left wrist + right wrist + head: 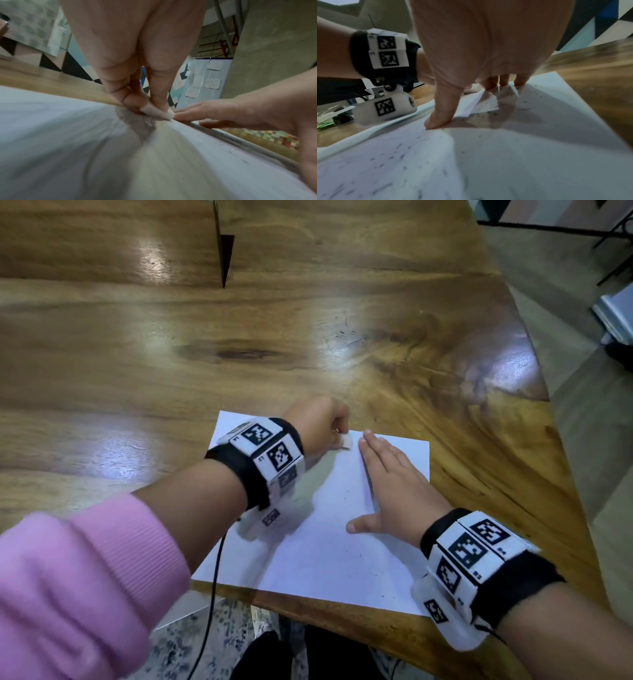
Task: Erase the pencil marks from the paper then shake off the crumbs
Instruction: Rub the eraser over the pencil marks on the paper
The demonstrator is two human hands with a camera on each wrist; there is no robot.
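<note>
A white sheet of paper (325, 542) lies at the near edge of the wooden table (308, 337). My left hand (318, 426) pinches a white eraser (344, 441) between thumb and fingers and holds its tip on the paper's far edge; the eraser (157, 111) shows clearly in the left wrist view. My right hand (387, 481) lies flat with straight fingers on the paper just right of the eraser, pressing the sheet down. Dark eraser crumbs (399, 152) dot the paper (539, 148). Under the right fingers (503, 81) the sheet is creased.
The table's rounded right edge (534, 378) drops to the floor close by. A black cable (214, 583) hangs from the left wrist over the table's front edge. A dark wedge-shaped gap (224, 258) splits the far tabletop.
</note>
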